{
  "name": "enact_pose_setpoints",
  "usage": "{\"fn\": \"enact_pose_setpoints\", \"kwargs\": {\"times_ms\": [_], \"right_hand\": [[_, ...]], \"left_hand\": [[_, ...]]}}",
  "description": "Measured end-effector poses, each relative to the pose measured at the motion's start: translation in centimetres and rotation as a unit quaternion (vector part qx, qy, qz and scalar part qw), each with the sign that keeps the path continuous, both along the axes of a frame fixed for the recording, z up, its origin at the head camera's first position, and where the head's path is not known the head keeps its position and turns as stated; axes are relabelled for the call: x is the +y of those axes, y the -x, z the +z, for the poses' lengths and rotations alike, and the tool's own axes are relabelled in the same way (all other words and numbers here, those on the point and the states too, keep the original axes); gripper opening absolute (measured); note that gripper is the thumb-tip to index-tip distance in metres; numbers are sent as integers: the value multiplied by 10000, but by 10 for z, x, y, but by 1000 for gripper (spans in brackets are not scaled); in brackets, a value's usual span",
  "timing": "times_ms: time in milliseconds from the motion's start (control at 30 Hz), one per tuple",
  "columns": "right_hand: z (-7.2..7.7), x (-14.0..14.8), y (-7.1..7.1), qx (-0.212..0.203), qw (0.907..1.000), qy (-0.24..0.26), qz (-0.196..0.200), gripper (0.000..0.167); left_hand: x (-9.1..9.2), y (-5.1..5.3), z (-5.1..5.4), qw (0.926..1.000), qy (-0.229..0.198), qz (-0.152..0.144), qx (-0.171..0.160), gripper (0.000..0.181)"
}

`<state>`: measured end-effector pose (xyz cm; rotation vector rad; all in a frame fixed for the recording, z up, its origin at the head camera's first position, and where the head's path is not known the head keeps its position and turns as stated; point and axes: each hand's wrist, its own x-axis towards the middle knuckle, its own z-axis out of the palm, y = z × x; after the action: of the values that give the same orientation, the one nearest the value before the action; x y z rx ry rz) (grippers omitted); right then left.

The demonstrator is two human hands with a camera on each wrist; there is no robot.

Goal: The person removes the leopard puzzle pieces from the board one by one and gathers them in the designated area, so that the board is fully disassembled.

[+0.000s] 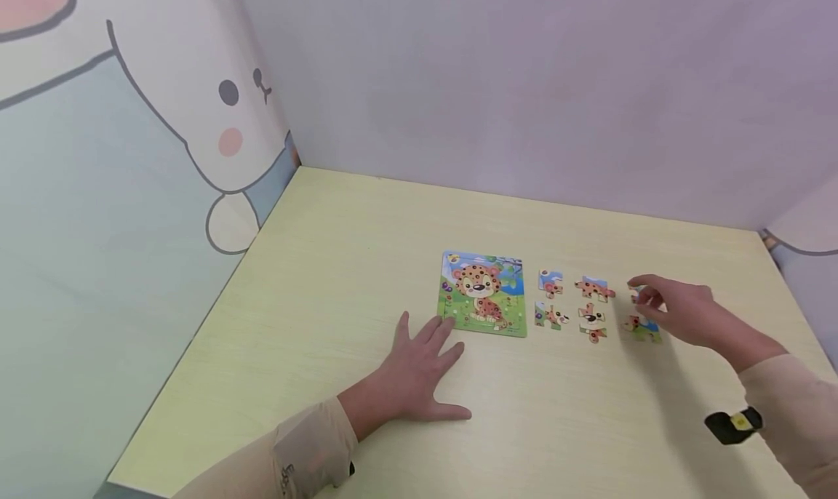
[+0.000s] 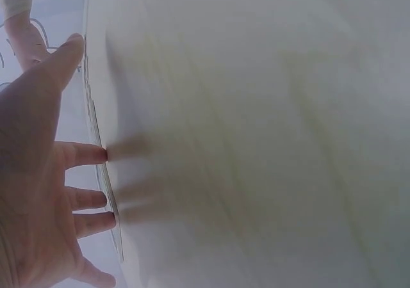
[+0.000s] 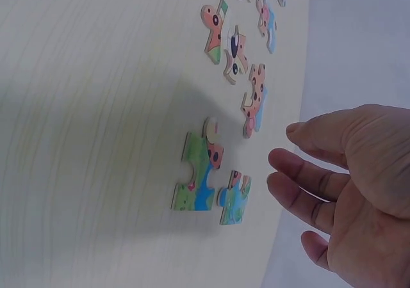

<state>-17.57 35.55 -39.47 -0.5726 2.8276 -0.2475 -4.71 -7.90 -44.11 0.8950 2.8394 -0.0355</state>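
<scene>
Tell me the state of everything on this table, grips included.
Picture board, flat, face up.
Six puzzle pieces, loose, face up, in two rows.
Left grip, fingers spread, at the board's near edge.
Right grip, fingers parted, near the rightmost pieces, holding nothing.

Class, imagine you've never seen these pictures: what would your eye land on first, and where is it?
Probably the bright leopard board on the pale table, with six puzzle pieces in two rows to its right. Next come the hands: the left hand spread near the board's lower left corner, the right hand over the rightmost pieces. A large cartoon face also stands out on the left wall.
</scene>
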Motion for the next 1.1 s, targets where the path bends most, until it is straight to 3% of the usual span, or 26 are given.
{"fn": "enact_pose_setpoints", "kwargs": {"times_ms": [367,767,1100], "right_hand": [[4,-12,-3,100,9999,91,88,44],[2,-27,-5,386,9984,302,284,43],[1,-41,-3,452,9972,371,462,41]], "left_hand": [[7,-3,1,9997,42,-129,224,95],[38,-9,-2,9967,120,-576,561,90],[68,-9,-7,9978,-4,-387,542,87]]}}
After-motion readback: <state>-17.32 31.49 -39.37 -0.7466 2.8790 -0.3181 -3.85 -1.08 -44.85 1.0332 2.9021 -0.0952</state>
